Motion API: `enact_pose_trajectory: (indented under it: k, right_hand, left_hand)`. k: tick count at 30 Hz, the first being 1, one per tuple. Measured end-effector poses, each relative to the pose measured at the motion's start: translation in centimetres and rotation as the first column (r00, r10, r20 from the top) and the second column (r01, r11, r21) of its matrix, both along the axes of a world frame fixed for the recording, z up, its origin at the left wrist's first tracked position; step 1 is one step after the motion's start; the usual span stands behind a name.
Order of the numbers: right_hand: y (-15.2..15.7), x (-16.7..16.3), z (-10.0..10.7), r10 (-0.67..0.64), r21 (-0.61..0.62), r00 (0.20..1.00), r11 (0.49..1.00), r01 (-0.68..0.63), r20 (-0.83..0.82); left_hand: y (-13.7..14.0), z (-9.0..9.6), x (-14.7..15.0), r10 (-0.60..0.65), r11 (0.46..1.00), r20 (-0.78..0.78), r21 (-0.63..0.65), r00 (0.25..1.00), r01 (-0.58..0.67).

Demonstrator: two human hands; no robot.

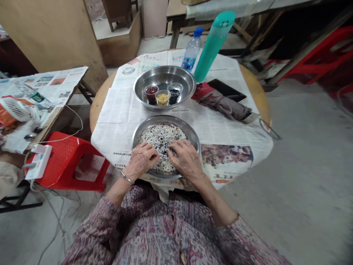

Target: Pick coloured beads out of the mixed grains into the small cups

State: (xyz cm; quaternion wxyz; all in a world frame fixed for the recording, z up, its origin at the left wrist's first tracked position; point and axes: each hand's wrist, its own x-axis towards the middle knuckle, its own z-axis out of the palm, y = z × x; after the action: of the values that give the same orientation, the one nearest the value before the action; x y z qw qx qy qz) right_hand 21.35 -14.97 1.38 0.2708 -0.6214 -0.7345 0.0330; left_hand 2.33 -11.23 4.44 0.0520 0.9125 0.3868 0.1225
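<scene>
A shallow steel basin holds mixed white, black, yellow and dark red grains. The grains are mostly white, with a dark patch of black ones in the middle. Over the left side of this basin is my left hand, its fingers curled and closed at the grains. Across from it my right hand reaches over the right rim, fingers bent inward and closed. Anything between the fingertips is too small to make out. Just behind stands a deeper steel basin with cups of red beans, yellow grains and black beans.
Newspaper covers the round table. Behind the basins stand a water bottle and a tall teal container. A folded umbrella and a black tablet lie right. A red stool with a power strip stands left.
</scene>
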Motion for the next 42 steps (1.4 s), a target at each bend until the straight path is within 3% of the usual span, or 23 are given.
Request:
enact_pose_trajectory:
  k: [13, 22, 28, 32, 39, 42]
  right_hand:
    - [0.0, 0.0, 0.1, 0.009, -0.026, 1.0, 1.0, -0.008, 0.016]
    - [0.1, -0.1, 0.3, 0.007, -0.04, 1.0, 0.999, -0.007, -0.011]
    - [0.1, -0.1, 0.4, 0.002, -0.046, 1.0, 0.999, -0.002, 0.004]
    - [0.0, -0.1, 0.4, 0.006, -0.045, 1.0, 0.999, -0.004, 0.025]
    - [0.0, -0.1, 0.5, 0.004, -0.031, 1.0, 1.0, -0.003, 0.011]
    - [0.0, -0.2, 0.5, 0.002, -0.028, 1.0, 1.0, -0.002, 0.013]
  left_hand:
    - [0.6, 0.0, 0.7, 0.074, 0.996, -0.012, -0.056, 0.997, -0.074]
    - [0.9, 0.7, 2.5, 0.131, 0.99, -0.161, -0.029, 0.978, -0.137]
    - [1.7, 0.7, 2.5, 0.06, 0.998, -0.125, 0.01, 0.99, -0.059]
    - [2.5, 0.9, 2.5, 0.026, 1.0, -0.183, 0.001, 0.983, -0.026]
    - [2.8, 1.4, 1.9, 0.16, 0.987, -0.215, 0.047, 0.963, -0.154]
    - [2.5, 1.5, 1.8, 0.158, 0.987, -0.192, 0.029, 0.969, -0.155]
